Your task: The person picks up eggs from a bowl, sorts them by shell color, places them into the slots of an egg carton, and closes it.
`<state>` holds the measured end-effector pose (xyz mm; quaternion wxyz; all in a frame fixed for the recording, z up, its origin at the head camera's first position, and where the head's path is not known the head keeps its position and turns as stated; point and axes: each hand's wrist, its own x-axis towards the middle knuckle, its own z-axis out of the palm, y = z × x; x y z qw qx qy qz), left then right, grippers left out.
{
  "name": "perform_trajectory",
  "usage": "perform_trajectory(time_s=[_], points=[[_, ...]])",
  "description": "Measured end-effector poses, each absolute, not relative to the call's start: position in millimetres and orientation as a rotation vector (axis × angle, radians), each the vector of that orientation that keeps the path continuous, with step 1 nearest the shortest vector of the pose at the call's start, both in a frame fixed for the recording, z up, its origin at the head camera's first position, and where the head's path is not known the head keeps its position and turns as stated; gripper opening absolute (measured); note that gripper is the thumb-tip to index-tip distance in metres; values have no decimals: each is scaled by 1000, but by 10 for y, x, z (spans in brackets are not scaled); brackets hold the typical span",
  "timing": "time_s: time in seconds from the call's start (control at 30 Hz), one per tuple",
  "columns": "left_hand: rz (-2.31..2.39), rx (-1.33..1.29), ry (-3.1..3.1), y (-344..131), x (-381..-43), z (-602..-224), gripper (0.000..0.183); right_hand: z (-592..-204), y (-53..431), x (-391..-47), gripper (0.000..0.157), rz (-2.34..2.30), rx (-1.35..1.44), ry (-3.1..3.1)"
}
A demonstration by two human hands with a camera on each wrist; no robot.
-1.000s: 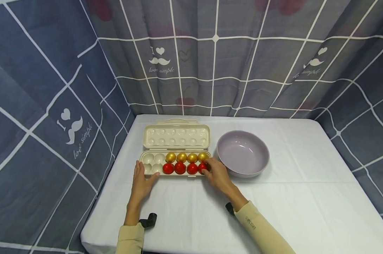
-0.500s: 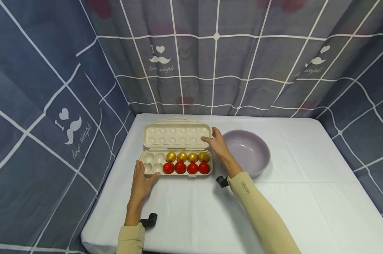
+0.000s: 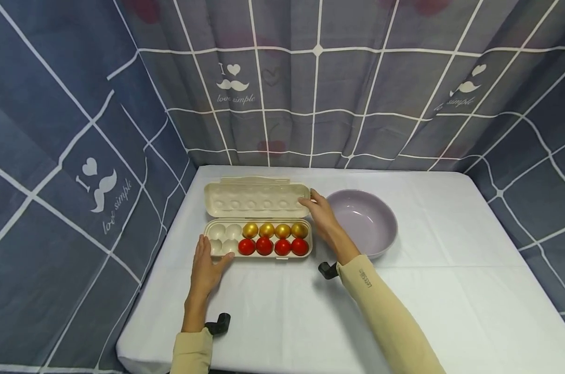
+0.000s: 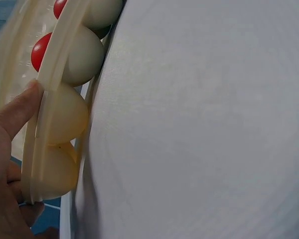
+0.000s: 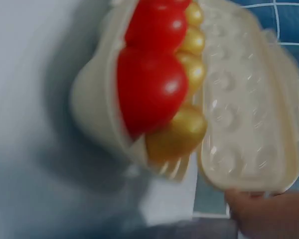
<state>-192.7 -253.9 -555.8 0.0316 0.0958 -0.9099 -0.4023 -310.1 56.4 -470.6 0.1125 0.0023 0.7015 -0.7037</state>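
A cream plastic egg carton lies open on the table, its left cups bare. Gold eggs fill the rest of its back row, and red eggs stand before them. My left hand holds the carton's left end, thumb on the front rim, fingers round the side, as the left wrist view confirms. At the right edge of the carton's lid, my right hand pinches it, thumb on the inner side. The lid is tilted partly up. In the right wrist view, somewhat blurred, the right hand meets the lid's end.
A lilac bowl stands just right of the carton, partly behind the right forearm. White cloth covers the table. Grey-blue checked curtains close off the back and both sides.
My right hand has left the red egg at the right end, moved back to the lid and taken hold of it. The lid has begun tilting up. My left hand has stayed on the carton.
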Motion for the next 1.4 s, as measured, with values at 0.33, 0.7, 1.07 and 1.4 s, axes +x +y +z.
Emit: perform_trajectory(time_s=[0.33, 0.7, 1.07, 1.4], points=[[-1505, 280, -2623, -2572, -1861, -5525, 130, -4806, 707, -2712, 44, -1500, -563, 2523], [-2087, 194, -2436, -2774, -1775, -5296, 122, -5057, 494, -2378, 63, -736, -933, 2939], [-705, -196, -2901, -2515, -1861, -5146, 93, -5263, 347, -2243, 80, -154, -1002, 3269], [-427, -204, -3048, -2405, -1954, -5207, 89, -5289, 280, -2219, 74, -45, -961, 3314]])
